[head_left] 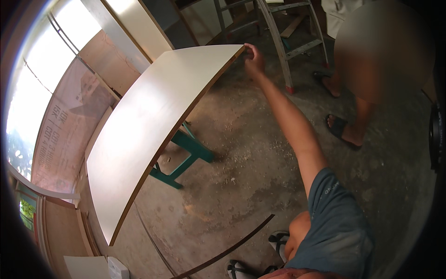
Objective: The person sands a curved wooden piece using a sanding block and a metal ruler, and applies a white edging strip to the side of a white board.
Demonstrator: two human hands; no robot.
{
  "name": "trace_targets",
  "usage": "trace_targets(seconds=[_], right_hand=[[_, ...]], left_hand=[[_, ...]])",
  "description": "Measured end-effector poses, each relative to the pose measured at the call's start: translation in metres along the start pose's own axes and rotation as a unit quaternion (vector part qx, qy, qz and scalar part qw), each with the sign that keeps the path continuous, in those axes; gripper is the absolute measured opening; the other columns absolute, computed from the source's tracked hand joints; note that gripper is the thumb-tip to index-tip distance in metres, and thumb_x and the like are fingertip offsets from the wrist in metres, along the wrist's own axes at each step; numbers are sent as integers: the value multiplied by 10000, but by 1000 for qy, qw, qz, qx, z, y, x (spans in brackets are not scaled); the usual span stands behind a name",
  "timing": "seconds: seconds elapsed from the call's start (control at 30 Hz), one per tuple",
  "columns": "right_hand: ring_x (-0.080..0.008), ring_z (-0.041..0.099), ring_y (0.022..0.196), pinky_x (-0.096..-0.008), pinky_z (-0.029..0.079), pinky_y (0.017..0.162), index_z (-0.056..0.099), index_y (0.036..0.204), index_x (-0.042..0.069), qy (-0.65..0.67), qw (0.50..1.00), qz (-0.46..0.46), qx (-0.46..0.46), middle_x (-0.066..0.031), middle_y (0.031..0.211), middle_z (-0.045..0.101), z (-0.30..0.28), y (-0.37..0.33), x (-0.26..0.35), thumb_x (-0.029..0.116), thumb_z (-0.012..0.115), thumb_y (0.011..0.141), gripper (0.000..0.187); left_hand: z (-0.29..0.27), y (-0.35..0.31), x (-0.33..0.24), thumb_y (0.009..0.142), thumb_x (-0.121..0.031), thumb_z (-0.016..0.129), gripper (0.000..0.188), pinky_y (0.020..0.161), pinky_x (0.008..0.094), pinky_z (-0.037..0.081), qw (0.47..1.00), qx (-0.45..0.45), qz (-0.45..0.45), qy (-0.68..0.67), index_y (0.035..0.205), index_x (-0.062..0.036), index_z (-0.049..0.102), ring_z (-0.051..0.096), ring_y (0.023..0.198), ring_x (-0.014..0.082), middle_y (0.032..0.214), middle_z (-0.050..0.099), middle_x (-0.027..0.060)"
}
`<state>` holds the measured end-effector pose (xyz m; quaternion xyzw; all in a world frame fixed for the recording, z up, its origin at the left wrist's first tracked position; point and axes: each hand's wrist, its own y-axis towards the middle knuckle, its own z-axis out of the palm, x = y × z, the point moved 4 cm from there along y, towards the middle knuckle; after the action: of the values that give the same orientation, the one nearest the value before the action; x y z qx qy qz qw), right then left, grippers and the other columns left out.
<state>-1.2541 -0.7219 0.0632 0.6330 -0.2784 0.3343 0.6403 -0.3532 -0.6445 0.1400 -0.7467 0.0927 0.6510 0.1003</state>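
Observation:
A large white panel [148, 116] with a bare brown edge lies flat across a green stand, tapering in the picture to a near left corner. My right arm reaches out from the lower right. At the panel's far right corner, my right hand [253, 63] has its fingers bent around the corner and edge. The green stand [193, 148] shows only partly, as the panel covers its top. My left hand is out of view; a small patch of skin at the lower edge is too cut off to make out.
A metal stepladder [278, 49] stands beyond my hand, and another person's sandalled foot [346, 130] is to its right. A long dark strip [227, 251] lies on the debris-strewn concrete floor [251, 162] before my feet. Boards [74, 121] lean below the bright window at left.

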Motion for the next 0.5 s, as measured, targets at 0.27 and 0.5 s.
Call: trace_targets(seconds=[0.27, 0.5], right_hand=[[-290, 619, 1134, -410, 502, 973, 662, 1318, 105, -8, 1000, -11, 22, -149, 1195, 640, -10, 5, -3, 24, 616, 825, 502], [-493, 385, 1362, -544, 350, 1134, 189, 1636, 163, -136, 982, -122, 54, -297, 1492, 358, -8, -20, 14, 31, 660, 810, 961]], left_hand=[[15, 19, -5, 906, -790, 462, 920, 515, 279, 411, 993, 11, 15, 118, 1325, 13, 626, 524, 645, 141, 826, 600, 40], [27, 22, -11, 921, -797, 428, 922, 467, 267, 326, 988, -70, 61, 123, 1275, 27, 642, 425, 520, 116, 643, 504, 4]])
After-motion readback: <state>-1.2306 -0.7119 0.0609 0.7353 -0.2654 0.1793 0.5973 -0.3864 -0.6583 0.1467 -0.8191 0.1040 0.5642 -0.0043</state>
